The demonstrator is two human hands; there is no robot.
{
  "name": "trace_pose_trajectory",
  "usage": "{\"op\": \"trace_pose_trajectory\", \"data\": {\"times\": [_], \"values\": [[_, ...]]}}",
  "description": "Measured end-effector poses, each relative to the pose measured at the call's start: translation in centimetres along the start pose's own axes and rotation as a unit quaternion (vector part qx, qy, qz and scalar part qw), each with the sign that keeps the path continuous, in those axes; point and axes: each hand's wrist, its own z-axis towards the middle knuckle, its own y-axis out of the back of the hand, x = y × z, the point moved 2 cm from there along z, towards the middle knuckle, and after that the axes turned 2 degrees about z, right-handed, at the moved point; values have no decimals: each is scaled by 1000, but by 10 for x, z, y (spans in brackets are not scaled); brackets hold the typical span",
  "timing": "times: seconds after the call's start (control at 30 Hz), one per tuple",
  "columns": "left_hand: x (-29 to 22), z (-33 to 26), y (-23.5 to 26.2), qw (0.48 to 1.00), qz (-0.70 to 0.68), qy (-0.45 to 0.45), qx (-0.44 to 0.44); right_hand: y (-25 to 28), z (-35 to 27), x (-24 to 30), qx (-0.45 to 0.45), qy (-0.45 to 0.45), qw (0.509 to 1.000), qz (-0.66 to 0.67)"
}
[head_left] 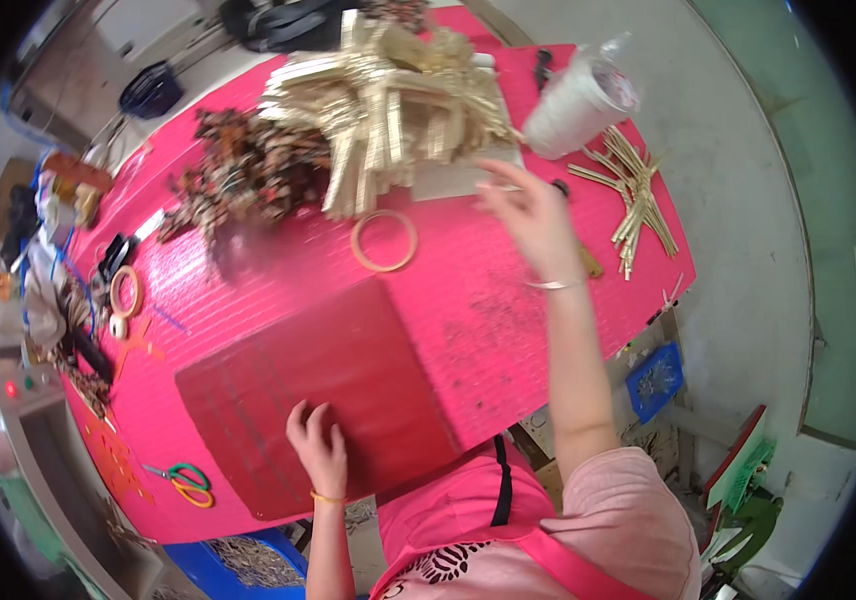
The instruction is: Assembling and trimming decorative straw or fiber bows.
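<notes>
My left hand (316, 452) rests on the near part of a dark red flat board (248, 400), its fingers loosely bent and apart, holding nothing I can see. To the right and farther off, my right hand (530, 215) is raised over the table, slightly blurred. Its fingers are spread, and nothing shows in them. Just beyond it lies a large heap of gold folded strips (388, 100). A pile of brown patterned fabric-like pieces (248, 165) sits to its left. A thin tan ring (356, 245), like a tape roll, lies between the heap and the board.
The pink table (488, 320) also carries a clear-wrapped white roll (578, 105) and a bundle of gold strips (636, 200) at the right. Scissors with green and yellow handles (188, 484) lie near the left edge. Blue bins (248, 562) stand below.
</notes>
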Motion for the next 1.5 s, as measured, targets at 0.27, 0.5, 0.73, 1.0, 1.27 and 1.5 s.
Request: {"op": "trace_pose_trajectory", "data": {"times": [0.27,0.5,0.73,1.0,1.27,1.5], "values": [[-49,9,-24,985,-137,102,-26,346,40,-211,-331,-102,799,-491],[-97,10,-50,987,-139,50,58,373,57,-256,-159,-176,928,-287],[-114,15,-69,977,-181,66,87,341,62,-230,-155,-133,860,-468],[-117,12,-75,961,-222,98,129,298,63,-215,-84,-265,960,-25],[-143,16,-81,954,-242,94,149,288,50,-201,-69,-298,931,-197],[-188,21,-81,860,-433,46,267,252,-30,-52,-91,-161,979,-90]]}}
